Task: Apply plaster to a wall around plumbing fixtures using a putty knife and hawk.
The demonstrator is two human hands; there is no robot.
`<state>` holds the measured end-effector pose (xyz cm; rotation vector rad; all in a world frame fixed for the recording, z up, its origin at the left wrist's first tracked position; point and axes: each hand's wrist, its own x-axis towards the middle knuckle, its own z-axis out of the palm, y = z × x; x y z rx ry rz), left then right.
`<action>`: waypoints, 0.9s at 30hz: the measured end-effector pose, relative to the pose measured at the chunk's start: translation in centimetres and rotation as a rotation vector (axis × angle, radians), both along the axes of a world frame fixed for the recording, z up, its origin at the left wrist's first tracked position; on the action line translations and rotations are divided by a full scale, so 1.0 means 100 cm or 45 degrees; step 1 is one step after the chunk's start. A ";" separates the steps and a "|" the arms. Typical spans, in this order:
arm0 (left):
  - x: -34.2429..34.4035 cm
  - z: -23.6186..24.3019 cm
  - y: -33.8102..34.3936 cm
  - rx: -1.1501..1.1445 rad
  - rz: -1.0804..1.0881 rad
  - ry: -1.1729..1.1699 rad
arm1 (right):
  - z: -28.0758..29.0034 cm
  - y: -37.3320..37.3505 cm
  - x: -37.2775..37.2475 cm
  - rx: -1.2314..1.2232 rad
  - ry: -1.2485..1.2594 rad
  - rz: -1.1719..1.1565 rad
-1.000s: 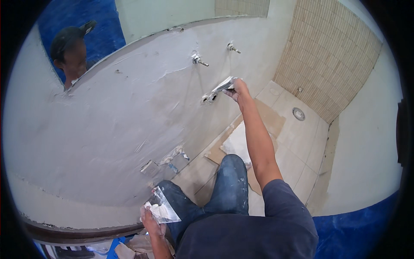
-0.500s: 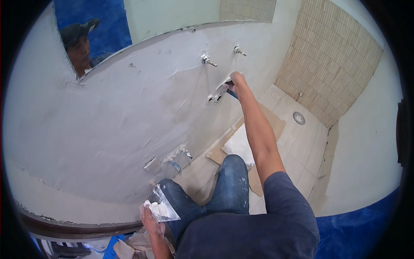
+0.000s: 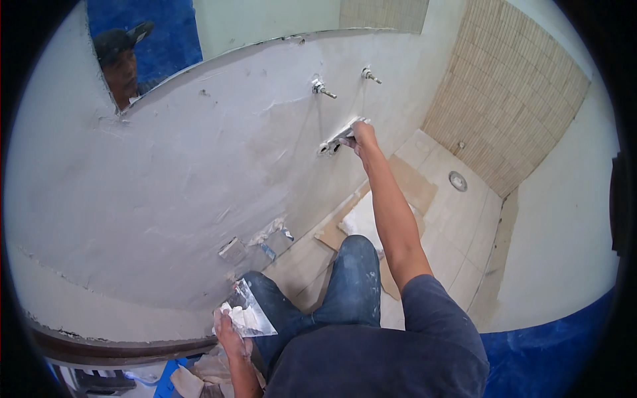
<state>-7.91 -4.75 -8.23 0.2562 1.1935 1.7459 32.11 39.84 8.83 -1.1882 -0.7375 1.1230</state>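
Observation:
My left hand (image 3: pixel 230 336), low beside my left knee, is closed on a wide flat filling blade (image 3: pixel 263 324) loaded with a lump of white putty (image 3: pixel 240 314). With its arm stretched out, my right hand (image 3: pixel 362 136) grips a putty knife (image 3: pixel 348 131) against the grey plastered wall (image 3: pixel 179 179). That blade lies just above a pair of pipe holes (image 3: pixel 325 149); my fingers cover most of its handle. Two metal valve stems (image 3: pixel 325 91) (image 3: pixel 373 77) stick out of the wall above.
A mirror (image 3: pixel 265 16) is set in the wall at upper left. Low on the wall is a putty-smeared box opening (image 3: pixel 232 249). Cardboard (image 3: pixel 411 180) and a white sheet (image 3: pixel 365 219) lie on the tiled floor, near a round drain (image 3: pixel 458 181). Ribbed tiles (image 3: pixel 511 86) cover the far wall.
My right hand has turned and shifted slightly down, and its blade now lies flatter along the wall by the holes. My left hand stays nearly in place with the loaded blade.

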 end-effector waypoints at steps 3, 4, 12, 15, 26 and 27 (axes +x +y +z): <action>-0.003 0.001 -0.002 0.067 -0.096 0.005 | 0.008 0.008 -0.018 0.055 -0.138 -0.047; -0.001 0.001 0.000 0.065 -0.092 0.011 | 0.009 0.011 -0.018 0.090 -0.231 -0.121; 0.010 0.013 0.003 -0.033 0.037 0.018 | 0.034 -0.061 -0.120 0.353 -0.856 -0.330; 0.006 0.007 0.004 -0.076 0.069 0.032 | 0.048 -0.115 -0.143 0.452 -0.887 -0.298; 0.020 0.032 0.008 -0.039 -0.010 0.011 | -0.015 -0.064 -0.038 0.493 -1.229 -0.563; 0.019 0.034 0.007 -0.037 -0.006 0.014 | -0.011 -0.050 -0.029 0.465 -1.266 -0.626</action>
